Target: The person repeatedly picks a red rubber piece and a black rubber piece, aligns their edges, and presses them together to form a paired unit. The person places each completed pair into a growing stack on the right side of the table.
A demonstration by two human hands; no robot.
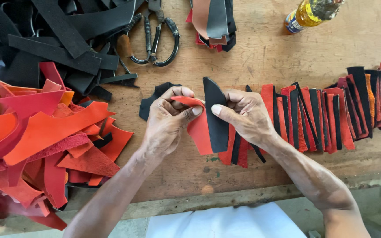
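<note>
- Two bare hands work over a worn wooden table [261,57], whose front edge runs just above a white cloth [225,222] nearest the viewer.
- Left hand [167,118] is curled, thumb and fingers pinching a red leather piece [199,130] by its folded upper end.
- Right hand [245,115] is also closed in a pinch, its thumb pressing a black leather piece [216,115] that stands upright and overlaps the red one; both pieces sit between the hands, touching them.
- Beside the right hand, a row of overlapped red and black strips [327,112] stretches rightward.
- Left of the hands lies a heap of red and orange scraps [45,141].
- Farther back: black scraps [45,39], black-handled scissors [155,37], a small stack of cut pieces [212,22] and a yellow bottle [309,13].
</note>
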